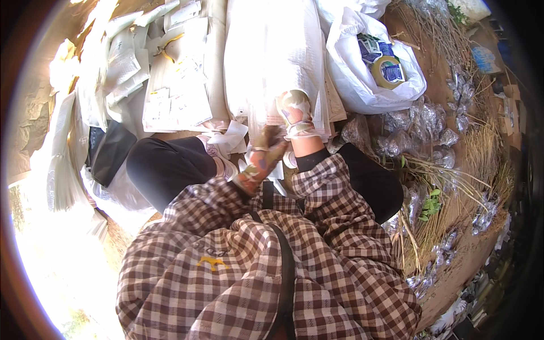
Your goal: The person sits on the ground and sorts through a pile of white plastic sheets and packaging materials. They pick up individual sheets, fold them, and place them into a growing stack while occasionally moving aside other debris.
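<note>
A camouflage-patterned glove covers my right hand (pixel 296 109), which rests on the near end of a stack of white bubble-wrap bags (pixel 272 46). Its fingertips are turned away from view. Just left of it, my left hand (pixel 260 160), also gloved, is blurred over the space between my legs. Whether it grips anything is unclear. Loose white paper strips (pixel 227 138) lie by my shoe (pixel 219 157), close to the left hand. Beyond that leg sits a pile of flat white bags bearing printed labels (pixel 176 102).
To the right stands an open white sack (pixel 408 95) containing a tape roll (pixel 375 73) and small blue packets (pixel 369 47). Plastic-wrapped plant bundles (pixel 425 123) and bare stems (pixel 480 153) spread along that side. A black pouch (pixel 112 153) lies at left.
</note>
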A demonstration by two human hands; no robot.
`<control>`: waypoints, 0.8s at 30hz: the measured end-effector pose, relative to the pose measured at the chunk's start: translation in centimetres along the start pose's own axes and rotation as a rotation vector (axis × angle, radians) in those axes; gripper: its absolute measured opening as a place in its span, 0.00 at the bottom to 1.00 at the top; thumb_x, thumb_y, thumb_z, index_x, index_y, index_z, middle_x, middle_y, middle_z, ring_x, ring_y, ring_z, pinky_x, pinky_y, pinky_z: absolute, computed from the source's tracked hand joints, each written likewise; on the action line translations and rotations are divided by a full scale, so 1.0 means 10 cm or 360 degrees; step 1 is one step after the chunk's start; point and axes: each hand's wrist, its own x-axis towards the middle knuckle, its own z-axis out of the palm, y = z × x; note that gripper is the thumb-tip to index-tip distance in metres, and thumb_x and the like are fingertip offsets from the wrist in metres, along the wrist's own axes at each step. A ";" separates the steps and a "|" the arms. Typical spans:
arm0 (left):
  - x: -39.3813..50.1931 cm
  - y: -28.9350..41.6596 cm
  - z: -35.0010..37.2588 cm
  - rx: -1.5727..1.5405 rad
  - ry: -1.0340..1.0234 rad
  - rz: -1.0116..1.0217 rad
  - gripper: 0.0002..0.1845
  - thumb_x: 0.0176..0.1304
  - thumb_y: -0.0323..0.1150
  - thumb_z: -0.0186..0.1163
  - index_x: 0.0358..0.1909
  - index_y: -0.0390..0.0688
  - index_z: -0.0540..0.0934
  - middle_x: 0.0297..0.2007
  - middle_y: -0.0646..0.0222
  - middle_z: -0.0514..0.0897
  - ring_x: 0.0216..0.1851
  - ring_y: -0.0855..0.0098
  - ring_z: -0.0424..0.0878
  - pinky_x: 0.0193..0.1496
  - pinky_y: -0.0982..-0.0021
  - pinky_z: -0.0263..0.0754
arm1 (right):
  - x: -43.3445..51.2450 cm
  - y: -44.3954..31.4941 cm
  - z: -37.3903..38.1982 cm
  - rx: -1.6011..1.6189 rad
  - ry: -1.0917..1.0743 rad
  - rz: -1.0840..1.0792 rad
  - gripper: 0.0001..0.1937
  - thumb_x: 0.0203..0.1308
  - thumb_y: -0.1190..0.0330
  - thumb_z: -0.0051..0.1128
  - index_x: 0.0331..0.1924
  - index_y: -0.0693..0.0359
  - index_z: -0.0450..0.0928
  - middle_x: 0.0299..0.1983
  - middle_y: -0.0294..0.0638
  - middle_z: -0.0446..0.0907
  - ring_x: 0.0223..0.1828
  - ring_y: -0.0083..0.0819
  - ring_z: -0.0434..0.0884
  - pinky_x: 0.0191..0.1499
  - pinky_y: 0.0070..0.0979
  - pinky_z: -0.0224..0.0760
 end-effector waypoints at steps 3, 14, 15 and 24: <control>0.14 -0.26 0.11 0.0057 -0.0063 -0.0017 0.23 0.61 0.28 0.59 0.58 0.36 0.70 0.48 0.56 0.79 0.48 0.63 0.78 0.48 0.65 0.74 | -0.01 -0.03 0.10 -0.0244 -0.0016 -0.0165 0.16 0.60 0.60 0.46 0.27 0.59 0.83 0.26 0.47 0.82 0.26 0.47 0.80 0.29 0.43 0.71; 0.08 -1.57 0.21 0.0654 -0.0620 0.0258 0.17 0.62 0.31 0.58 0.53 0.40 0.77 0.44 0.60 0.81 0.45 0.64 0.79 0.46 0.66 0.75 | -0.09 0.15 0.19 0.0085 0.0021 -0.0070 0.10 0.57 0.66 0.50 0.31 0.61 0.82 0.27 0.48 0.82 0.27 0.43 0.81 0.31 0.38 0.72; -0.02 -1.84 0.26 0.0723 -0.0676 0.0312 0.17 0.62 0.31 0.58 0.53 0.41 0.77 0.44 0.61 0.81 0.44 0.65 0.80 0.46 0.66 0.75 | -0.11 0.16 0.19 0.0099 0.0020 -0.0077 0.10 0.57 0.66 0.50 0.32 0.61 0.82 0.27 0.48 0.82 0.28 0.43 0.81 0.31 0.38 0.72; -0.04 -3.19 0.48 0.1145 -0.1054 0.0666 0.16 0.67 0.33 0.55 0.54 0.41 0.76 0.47 0.63 0.80 0.46 0.68 0.79 0.46 0.66 0.76 | -0.14 0.10 0.29 0.0091 -0.0015 -0.0077 0.11 0.58 0.64 0.52 0.37 0.62 0.81 0.32 0.48 0.81 0.34 0.43 0.81 0.37 0.38 0.72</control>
